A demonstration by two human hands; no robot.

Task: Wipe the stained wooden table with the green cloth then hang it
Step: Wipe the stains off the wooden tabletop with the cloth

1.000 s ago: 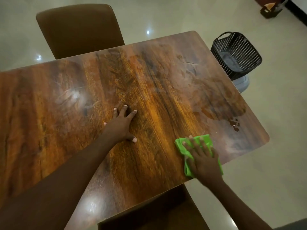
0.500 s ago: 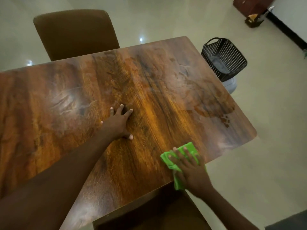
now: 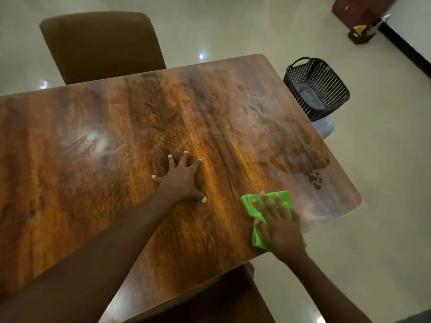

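The wooden table (image 3: 93, 183) fills most of the view, glossy with dark grain. My right hand (image 3: 278, 226) lies flat on the folded green cloth (image 3: 250, 206) and presses it onto the tabletop near the front right edge. A wet smear and small dark stain spots (image 3: 314, 178) sit just beyond the cloth, toward the right corner. Cloudy wipe marks (image 3: 91, 141) show at the left middle. My left hand (image 3: 183, 180) rests palm down on the middle of the table, fingers spread, holding nothing.
A brown chair back (image 3: 100, 45) stands at the table's far side and another chair (image 3: 210, 299) sits under the near edge. A black plastic basket (image 3: 316, 88) rests on a white bin right of the table. A dark box (image 3: 360, 33) stands on the tiled floor.
My right hand slid the cloth left toward the near edge, then back to the right and slightly away. My left hand stayed planted on the table.
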